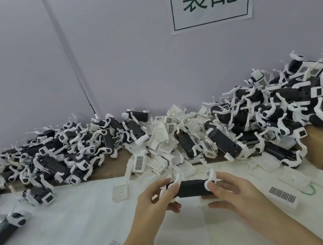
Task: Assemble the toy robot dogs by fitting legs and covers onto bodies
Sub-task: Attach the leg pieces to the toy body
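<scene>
now the black body (191, 188) lies crosswise above the white table (68, 236), long axis left to right, left hand (149, 204) gripping one end and right hand (231, 194) the other, each beside a fitted white leg (210, 177).

Both my arms reach forward from the bottom, bare, and my hands meet in the middle. My left hand (155, 196) has its fingers curled in a pinch, thumb low. My right hand (230, 191) has its fingers bent and gripping too. My palms face each other, a little apart.
</scene>
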A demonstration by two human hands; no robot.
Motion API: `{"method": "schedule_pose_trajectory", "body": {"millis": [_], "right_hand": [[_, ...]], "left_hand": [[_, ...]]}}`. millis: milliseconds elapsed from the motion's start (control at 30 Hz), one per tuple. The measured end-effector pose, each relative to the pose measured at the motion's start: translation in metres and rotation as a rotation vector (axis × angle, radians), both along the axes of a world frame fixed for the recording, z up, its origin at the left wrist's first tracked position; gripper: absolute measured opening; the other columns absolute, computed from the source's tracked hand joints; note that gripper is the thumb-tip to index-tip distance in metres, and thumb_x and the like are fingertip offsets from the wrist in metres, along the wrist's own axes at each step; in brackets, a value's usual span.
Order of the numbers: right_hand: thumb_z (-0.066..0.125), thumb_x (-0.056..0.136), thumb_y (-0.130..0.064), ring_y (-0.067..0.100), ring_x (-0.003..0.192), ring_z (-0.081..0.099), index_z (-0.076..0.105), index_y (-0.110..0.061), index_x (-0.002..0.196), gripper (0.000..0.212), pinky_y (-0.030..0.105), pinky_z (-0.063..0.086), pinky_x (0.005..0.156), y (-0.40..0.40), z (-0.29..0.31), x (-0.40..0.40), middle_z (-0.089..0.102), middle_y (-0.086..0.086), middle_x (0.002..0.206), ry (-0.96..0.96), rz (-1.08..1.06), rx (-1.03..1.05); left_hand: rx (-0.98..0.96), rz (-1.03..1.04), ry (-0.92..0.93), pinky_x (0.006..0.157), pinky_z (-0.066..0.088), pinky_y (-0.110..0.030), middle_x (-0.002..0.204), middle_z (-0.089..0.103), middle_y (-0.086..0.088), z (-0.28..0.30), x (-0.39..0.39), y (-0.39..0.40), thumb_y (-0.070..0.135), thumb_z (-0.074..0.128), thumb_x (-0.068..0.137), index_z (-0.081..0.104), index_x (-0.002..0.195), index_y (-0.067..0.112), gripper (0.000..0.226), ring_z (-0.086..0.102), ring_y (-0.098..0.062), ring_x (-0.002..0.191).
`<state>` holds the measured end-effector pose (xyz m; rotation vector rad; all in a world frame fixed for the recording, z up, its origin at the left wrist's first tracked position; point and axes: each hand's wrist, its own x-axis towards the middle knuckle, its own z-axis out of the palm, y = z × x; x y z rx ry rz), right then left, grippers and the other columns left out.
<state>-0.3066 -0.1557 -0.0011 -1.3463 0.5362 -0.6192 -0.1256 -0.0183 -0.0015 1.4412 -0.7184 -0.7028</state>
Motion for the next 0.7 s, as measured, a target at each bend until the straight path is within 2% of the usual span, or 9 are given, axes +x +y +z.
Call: {"method": "schedule_pose_trajectory", "body": {"millis": [67, 133, 200, 300, 400, 467, 567, 633, 700], "right_hand": [[0.081, 0.075, -0.043, 0.029, 0.105, 0.075, 0.071, -0.014, 0.127, 0.06, 0.032, 0.061, 0.082, 0.0, -0.002, -0.002, 0.077, 0.011, 0.114, 0.012, -0.039, -0.022], [0.081, 0.077, -0.043, 0.029, 0.102, 0.076, 0.074, -0.015, 0.123, 0.054, 0.03, 0.06, 0.081, -0.001, -0.002, -0.004, 0.077, 0.01, 0.114, 0.019, -0.037, -0.027], [0.081, 0.076, -0.045, 0.026, 0.093, 0.076, 0.077, -0.017, 0.118, 0.05, 0.028, 0.059, 0.077, -0.001, 0.001, -0.006, 0.077, 0.008, 0.109, 0.018, -0.041, -0.03], [0.082, 0.073, -0.047, 0.022, 0.075, 0.069, 0.08, -0.029, 0.11, 0.041, 0.026, 0.057, 0.071, 0.001, 0.006, -0.007, 0.074, 0.006, 0.099, 0.002, -0.058, -0.074], [0.087, 0.082, -0.039, 0.027, 0.092, 0.075, 0.075, -0.036, 0.121, 0.041, 0.028, 0.058, 0.075, -0.002, 0.01, -0.011, 0.073, 0.01, 0.112, -0.035, 0.027, -0.061], [0.078, 0.09, -0.035, 0.036, 0.113, 0.07, 0.063, -0.035, 0.14, 0.052, 0.036, 0.059, 0.087, -0.009, 0.01, -0.016, 0.069, 0.017, 0.129, -0.159, 0.196, 0.138], [0.061, 0.101, -0.041, 0.049, 0.12, 0.06, 0.055, -0.027, 0.15, 0.051, 0.049, 0.055, 0.099, -0.014, 0.015, -0.021, 0.057, 0.028, 0.141, -0.327, 0.332, 0.559], [0.055, 0.101, -0.055, 0.053, 0.126, 0.058, 0.06, -0.017, 0.145, 0.058, 0.044, 0.061, 0.085, -0.009, 0.016, -0.018, 0.058, 0.03, 0.142, -0.258, 0.322, 0.625], [0.057, 0.098, -0.05, 0.051, 0.12, 0.065, 0.064, -0.004, 0.136, 0.06, 0.037, 0.062, 0.067, -0.002, 0.012, -0.01, 0.064, 0.032, 0.133, -0.122, 0.288, 0.523]], "left_hand": [[0.005, -0.083, 0.013, 0.107, 0.053, -0.048, 0.105, 0.074, -0.009, -0.001, 0.004, 0.001, 0.059, 0.082, 0.075, 0.08, 0.121, 0.024, 0.058, 0.075, -0.029, 0.084], [0.011, -0.15, 0.038, 0.101, 0.056, -0.039, 0.113, 0.073, -0.011, 0.0, 0.007, 0.002, 0.058, 0.082, 0.078, 0.08, 0.121, 0.021, 0.056, 0.072, -0.026, 0.087], [0.027, -0.206, 0.041, 0.094, 0.056, -0.032, 0.112, 0.074, -0.006, 0.0, 0.008, 0.003, 0.058, 0.08, 0.083, 0.081, 0.119, 0.016, 0.054, 0.069, -0.023, 0.088], [0.033, -0.257, 0.052, 0.09, 0.054, -0.029, 0.106, 0.073, -0.001, -0.002, 0.009, 0.003, 0.056, 0.081, 0.085, 0.08, 0.118, 0.014, 0.054, 0.067, -0.024, 0.089], [-0.024, -0.268, 0.082, 0.084, 0.054, -0.03, 0.12, 0.068, -0.007, -0.003, 0.01, 0.003, 0.045, 0.087, 0.082, 0.076, 0.13, 0.019, 0.055, 0.066, -0.026, 0.086], [-0.054, -0.273, 0.089, 0.079, 0.054, -0.033, 0.135, 0.064, -0.007, -0.002, 0.013, 0.005, 0.028, 0.09, 0.082, 0.07, 0.138, 0.027, 0.06, 0.064, -0.027, 0.082], [-0.054, -0.364, -0.056, 0.08, 0.053, -0.031, 0.14, 0.062, -0.006, 0.002, 0.019, 0.009, 0.0, 0.078, 0.089, 0.059, 0.146, 0.032, 0.068, 0.064, -0.026, 0.086], [-0.028, -0.384, -0.186, 0.086, 0.053, -0.03, 0.137, 0.064, -0.006, 0.003, 0.02, 0.01, -0.01, 0.066, 0.094, 0.055, 0.147, 0.032, 0.068, 0.065, -0.025, 0.09], [-0.014, -0.361, -0.274, 0.09, 0.053, -0.027, 0.137, 0.061, -0.005, 0.002, 0.018, 0.011, -0.011, 0.06, 0.095, 0.056, 0.147, 0.031, 0.067, 0.066, -0.024, 0.092]]}}
